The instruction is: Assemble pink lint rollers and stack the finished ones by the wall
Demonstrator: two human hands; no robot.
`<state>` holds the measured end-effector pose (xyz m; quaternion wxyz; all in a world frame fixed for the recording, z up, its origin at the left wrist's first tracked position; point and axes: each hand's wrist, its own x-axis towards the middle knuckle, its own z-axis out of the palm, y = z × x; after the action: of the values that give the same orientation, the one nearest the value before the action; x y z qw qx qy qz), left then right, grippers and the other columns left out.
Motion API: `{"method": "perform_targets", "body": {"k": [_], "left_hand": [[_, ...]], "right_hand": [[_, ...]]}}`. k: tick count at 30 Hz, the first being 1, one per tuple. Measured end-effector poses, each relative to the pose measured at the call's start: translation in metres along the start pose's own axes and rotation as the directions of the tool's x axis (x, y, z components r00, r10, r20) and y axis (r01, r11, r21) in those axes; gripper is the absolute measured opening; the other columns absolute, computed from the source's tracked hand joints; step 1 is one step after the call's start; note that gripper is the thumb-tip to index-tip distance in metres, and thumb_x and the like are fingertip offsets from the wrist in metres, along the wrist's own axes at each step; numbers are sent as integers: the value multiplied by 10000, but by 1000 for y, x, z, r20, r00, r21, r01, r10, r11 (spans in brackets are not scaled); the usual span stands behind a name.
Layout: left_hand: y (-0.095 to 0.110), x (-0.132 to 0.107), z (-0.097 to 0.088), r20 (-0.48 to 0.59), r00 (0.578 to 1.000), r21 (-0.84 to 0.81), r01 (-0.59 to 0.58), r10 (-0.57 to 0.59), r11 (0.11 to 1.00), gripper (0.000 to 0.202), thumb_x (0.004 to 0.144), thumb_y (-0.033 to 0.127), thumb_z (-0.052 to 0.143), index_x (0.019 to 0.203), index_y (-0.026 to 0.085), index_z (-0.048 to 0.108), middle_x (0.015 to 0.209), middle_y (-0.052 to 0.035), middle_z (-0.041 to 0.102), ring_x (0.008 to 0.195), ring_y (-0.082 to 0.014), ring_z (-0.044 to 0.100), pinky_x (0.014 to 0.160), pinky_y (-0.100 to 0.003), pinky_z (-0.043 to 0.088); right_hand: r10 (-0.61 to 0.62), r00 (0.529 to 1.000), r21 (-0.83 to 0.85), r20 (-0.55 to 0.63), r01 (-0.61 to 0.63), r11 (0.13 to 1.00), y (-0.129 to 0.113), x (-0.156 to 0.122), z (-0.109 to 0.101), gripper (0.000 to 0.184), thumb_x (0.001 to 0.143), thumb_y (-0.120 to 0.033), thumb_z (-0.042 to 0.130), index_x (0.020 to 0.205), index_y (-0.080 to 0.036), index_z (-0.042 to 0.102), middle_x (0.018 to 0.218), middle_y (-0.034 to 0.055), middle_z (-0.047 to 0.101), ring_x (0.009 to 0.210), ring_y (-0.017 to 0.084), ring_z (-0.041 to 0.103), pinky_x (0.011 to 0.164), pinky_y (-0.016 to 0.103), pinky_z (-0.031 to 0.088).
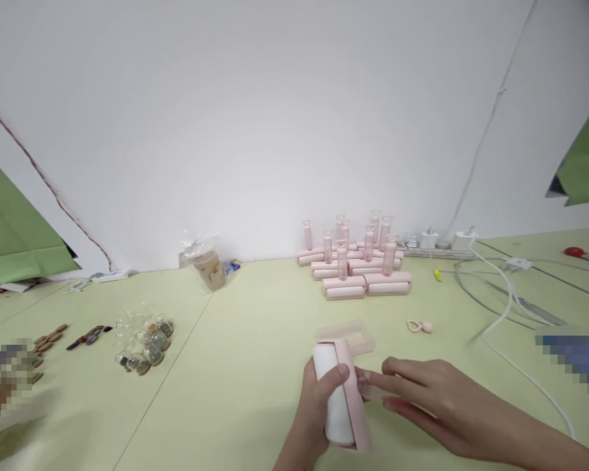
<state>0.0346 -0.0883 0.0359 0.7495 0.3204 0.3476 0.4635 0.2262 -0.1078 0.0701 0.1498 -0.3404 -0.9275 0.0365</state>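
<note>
My left hand is wrapped round a white lint roll sitting in a pink case, held just above the pale green table. My right hand reaches in from the right, its fingers pinching a small part at the case's right side; what they hold is hard to make out. A translucent pink lid lies on the table just behind the roller. A small pink heart-ended handle piece lies to the right of it.
A stack of pink lint rollers stands at the back by the wall. White chargers and cables run along the right. Small glass bottles, corks and a bagged cup lie to the left.
</note>
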Motion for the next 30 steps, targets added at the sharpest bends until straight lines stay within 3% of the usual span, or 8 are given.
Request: {"method": "perform_targets", "body": {"k": [7, 13, 17, 19, 22, 24, 27, 30], "left_hand": [[-6, -2, 2, -28, 999, 21, 25, -25, 999, 377, 670, 375, 659, 933, 137, 530, 834, -90, 642, 755, -225, 607, 685, -337, 460], [14, 7, -9, 196, 980, 83, -63, 46, 995, 663, 631, 686, 469, 955, 119, 580, 1016, -155, 598, 1009, -329, 515, 875, -430, 365], [38, 0, -6, 160, 908, 588, -403, 387, 702, 699, 566, 435, 688, 1183, 206, 453, 1239, -93, 461, 1193, -291, 349, 1021, -411, 205], [38, -6, 5, 268, 912, 699, -405, 310, 589, 839, 536, 343, 733, 1275, 231, 354, 1284, -80, 416, 1210, -281, 327, 1027, -396, 202], [22, -4, 24, 363, 929, 668, -313, 71, 675, 1007, 532, 332, 754, 1355, 213, 187, 1250, -113, 450, 1144, -287, 409, 948, -367, 316], [8, 3, 32, 375, 927, 604, -267, 28, 751, 888, 651, 365, 669, 1356, 190, 158, 1109, -111, 535, 1033, -250, 490, 862, -334, 375], [-4, 12, 32, 398, 917, 552, -262, 25, 792, 554, 781, 362, 524, 1261, 164, 331, 823, -33, 547, 825, -168, 516, 791, -283, 385], [-4, 15, 26, 418, 907, 533, -283, 42, 798, 455, 777, 377, 538, 1168, 176, 422, 731, 13, 489, 729, -130, 482, 758, -253, 371]], "right_hand": [[102, 995, 160, -18, -98, 982, 1, 6, -2, 314, 871, -249, 430, 1184, -266, 442, 851, 22, 605, 727, 160, 566, 580, 247, 398], [365, 923, 389, 121, -383, 838, 24, 13, -47, 236, 729, -430, 605, 837, -225, 562, 778, -5, 589, 660, 139, 500, 597, 241, 408], [346, 928, 308, 140, -373, 875, 21, 21, -49, 195, 730, -391, 605, 781, -219, 528, 754, -8, 562, 685, 158, 510, 586, 252, 384], [301, 946, 266, 120, -322, 908, 12, 26, -43, 133, 777, -342, 551, 772, -217, 503, 752, -6, 544, 686, 161, 511, 593, 262, 381], [286, 955, 313, 83, -298, 902, 3, 28, -37, 147, 859, -340, 419, 791, -222, 474, 794, 3, 533, 692, 156, 516, 610, 274, 401], [328, 943, 393, 55, -322, 861, 8, 26, -39, 184, 895, -358, 333, 897, -240, 474, 865, 12, 541, 740, 156, 534, 648, 281, 427], [449, 889, 331, -89, -399, 855, 40, 19, -42, 261, 904, -352, 274, 1080, -258, 441, 1029, 45, 538, 874, 174, 538, 744, 315, 429], [534, 834, 179, -141, -509, 842, 85, 4, -33, 253, 757, -407, 496, 891, -206, 573, 912, 89, 588, 828, 258, 552, 711, 398, 423]]}}
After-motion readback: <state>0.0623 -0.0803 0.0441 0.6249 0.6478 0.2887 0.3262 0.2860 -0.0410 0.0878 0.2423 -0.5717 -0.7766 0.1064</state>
